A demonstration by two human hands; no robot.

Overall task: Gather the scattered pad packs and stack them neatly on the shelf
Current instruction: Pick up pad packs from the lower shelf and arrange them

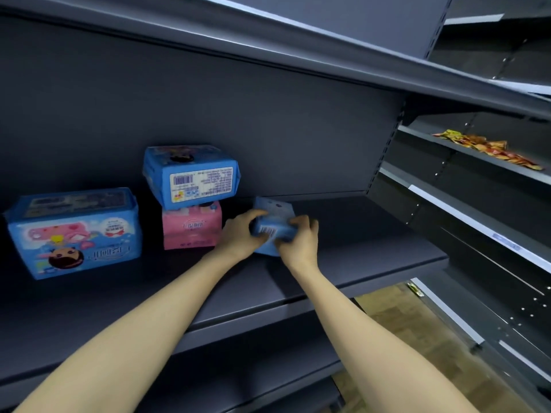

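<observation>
A small blue pad pack lies on the dark shelf, gripped from both sides. My left hand curls round its left end and my right hand round its right end. Just to the left stands a pink pack with a blue pack tilted on top of it. Farther left a large blue pack stands alone on the shelf.
The shelf's back panel is close behind the packs and another shelf board hangs overhead. To the right, a neighbouring rack holds orange snack packets. Wooden floor shows below.
</observation>
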